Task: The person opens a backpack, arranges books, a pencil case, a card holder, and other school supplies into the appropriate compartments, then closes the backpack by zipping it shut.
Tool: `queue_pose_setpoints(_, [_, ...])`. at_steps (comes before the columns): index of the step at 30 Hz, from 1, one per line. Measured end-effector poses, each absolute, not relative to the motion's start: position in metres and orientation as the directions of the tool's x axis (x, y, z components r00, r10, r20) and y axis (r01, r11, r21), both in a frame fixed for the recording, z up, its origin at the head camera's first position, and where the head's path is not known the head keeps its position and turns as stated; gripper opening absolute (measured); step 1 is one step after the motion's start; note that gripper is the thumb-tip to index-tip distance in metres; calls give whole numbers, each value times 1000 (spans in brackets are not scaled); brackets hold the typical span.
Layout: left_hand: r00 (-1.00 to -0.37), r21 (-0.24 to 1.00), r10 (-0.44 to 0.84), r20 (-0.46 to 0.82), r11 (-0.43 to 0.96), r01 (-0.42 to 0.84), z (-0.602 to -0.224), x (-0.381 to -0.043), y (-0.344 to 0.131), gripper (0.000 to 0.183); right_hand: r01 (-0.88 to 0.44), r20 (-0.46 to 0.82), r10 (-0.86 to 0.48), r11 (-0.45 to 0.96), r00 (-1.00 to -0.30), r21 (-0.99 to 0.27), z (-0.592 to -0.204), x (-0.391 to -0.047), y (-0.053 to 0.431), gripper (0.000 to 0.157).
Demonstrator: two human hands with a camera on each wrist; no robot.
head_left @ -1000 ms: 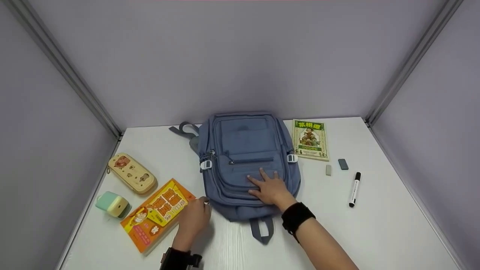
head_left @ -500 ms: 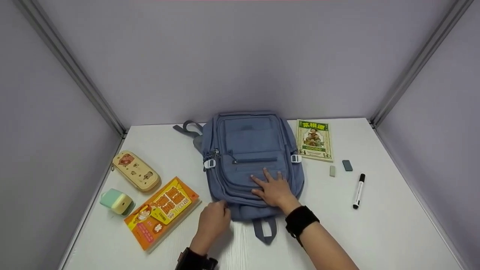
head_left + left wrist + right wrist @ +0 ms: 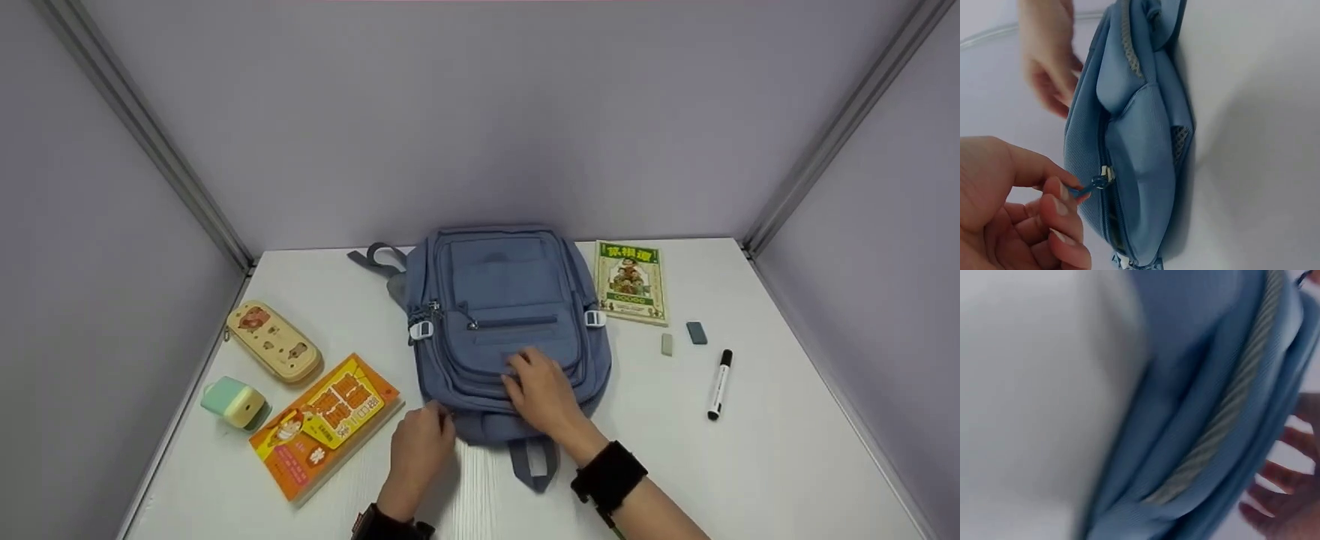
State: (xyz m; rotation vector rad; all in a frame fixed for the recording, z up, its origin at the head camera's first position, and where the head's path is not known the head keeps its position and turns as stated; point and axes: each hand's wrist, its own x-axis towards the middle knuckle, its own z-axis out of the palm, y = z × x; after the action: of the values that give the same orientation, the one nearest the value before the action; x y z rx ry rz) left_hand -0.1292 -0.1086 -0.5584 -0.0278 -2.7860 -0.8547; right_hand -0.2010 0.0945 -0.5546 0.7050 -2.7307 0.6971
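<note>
A blue backpack (image 3: 502,277) lies front side up on the white table, its top handle (image 3: 534,465) pointing toward me. At the near left corner, my left hand (image 3: 421,450) pinches a zipper pull (image 3: 1082,191) between thumb and fingers. Beside that pull, the left wrist view shows the zipper parted, a narrow dark gap running behind the slider (image 3: 1105,176). My right hand (image 3: 546,394) is over the lower front of the bag, fingers bent loosely and holding nothing. In the right wrist view its fingers (image 3: 1283,475) are spread close to the fabric.
Left of the bag are an orange book (image 3: 326,427), a yellow pencil case (image 3: 275,341) and a green-and-cream box-shaped item (image 3: 236,403). On the right lie a green book (image 3: 631,281), two small erasers (image 3: 697,333) and a marker (image 3: 720,385). Panels wall the back and sides.
My left hand has moved right along the bag's near edge, drawing the zipper pull. My right hand, earlier spread flat on the front, has drawn its fingers in.
</note>
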Motion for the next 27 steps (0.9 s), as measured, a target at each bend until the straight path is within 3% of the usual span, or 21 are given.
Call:
queue_pose_setpoints(1, [-974, 561, -71, 215, 825, 64, -557, -129, -110, 17, -539, 381, -393, 717, -836, -442, -549, -194, 87, 9])
queue_pose_setpoints(4, [-976, 567, -93, 196, 823, 36, -552, -128, -112, 17, -542, 339, -429, 573, -837, -615, -540, -175, 67, 28])
queue_pose_setpoints(6, [-980, 561, -92, 178, 828, 24, -551, -126, -110, 17, -435, 193, -459, 510, -867, -742, -540, -166, 55, 37])
queue_pose_setpoints(10, [-986, 544, -65, 155, 839, 30, -550, -123, -104, 23, -93, -98, -430, 402, -898, -911, -554, -160, 38, 45])
queue_pose_setpoints(13, [-987, 525, -18, 161, 848, 70, -550, -121, -102, 24, 33, -157, -391, 304, -907, -952, -566, -161, 30, 42])
queue_pose_setpoints(18, [-982, 466, 52, 183, 875, 133, -548, -120, -105, 20, 31, -132, -351, 279, -927, -960, -573, -162, 23, 23])
queue_pose_setpoints(23, [-961, 428, 104, 257, 879, 210, -541, -126, -109, 11, 297, -323, -324, 127, -889, -946, -568, -163, 21, 21])
queue_pose_setpoints(27, [-964, 478, 127, 234, 848, 228, -539, -128, -107, 14, 400, -397, -313, 60, -863, -915, -565, -164, 21, 24])
